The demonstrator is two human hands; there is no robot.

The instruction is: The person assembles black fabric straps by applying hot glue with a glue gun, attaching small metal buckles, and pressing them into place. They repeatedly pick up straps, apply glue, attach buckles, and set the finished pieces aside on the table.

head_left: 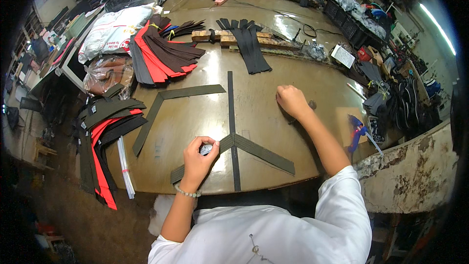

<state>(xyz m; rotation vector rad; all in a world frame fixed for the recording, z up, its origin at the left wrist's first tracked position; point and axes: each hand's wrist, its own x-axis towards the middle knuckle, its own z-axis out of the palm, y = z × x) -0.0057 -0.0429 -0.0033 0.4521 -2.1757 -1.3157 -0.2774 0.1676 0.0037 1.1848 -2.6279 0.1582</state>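
Observation:
My left hand pinches a small pale, shiny, rounded thing just above the left arm of a bent dark-olive fabric strip. Fingers hide most of that thing. The bent strip lies like a wide upside-down V, its peak on a long narrow black strip running away from me. Farther right, my right hand is closed in a fist over the table; whatever it may hold is hidden. A small dark thing shows beside its wrist. Another angled olive strip lies at the left.
Piles of black and red strips hang over the left edge, with white sticks beside them. More strips and wooden boards lie at the back. A blue-and-red tool rests at right; a black crate stands beyond.

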